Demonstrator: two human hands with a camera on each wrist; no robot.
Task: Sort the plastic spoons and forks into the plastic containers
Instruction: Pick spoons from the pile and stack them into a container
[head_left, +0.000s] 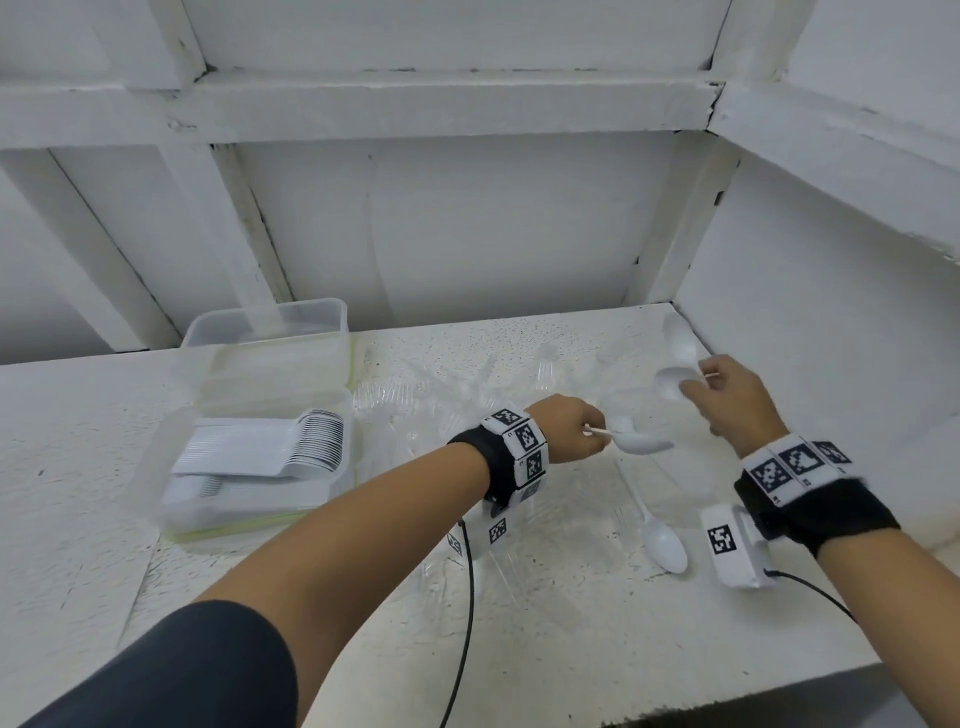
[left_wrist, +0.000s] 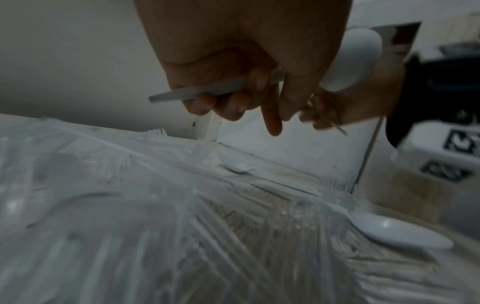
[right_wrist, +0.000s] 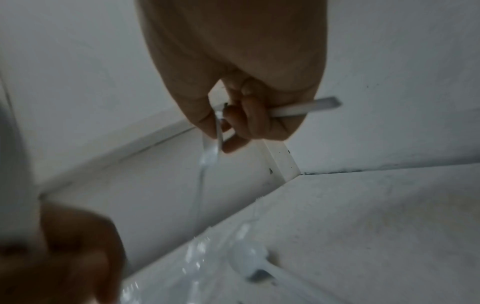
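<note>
Left hand (head_left: 576, 426): curled round smooth white plastic spoon (head_left: 641, 442). Right hand (head_left: 737, 402): gripping white spoons (head_left: 675, 364). Beneath both: clear ribbed forks (head_left: 415, 400) strewn on speckled worktop (head_left: 78, 467).

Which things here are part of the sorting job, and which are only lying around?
Job:
left hand holding a white spoon
right hand holding white spoons
loose spoon
clear forks
spoon container
rear container

Lying around:
black cables
shelf surface
</note>
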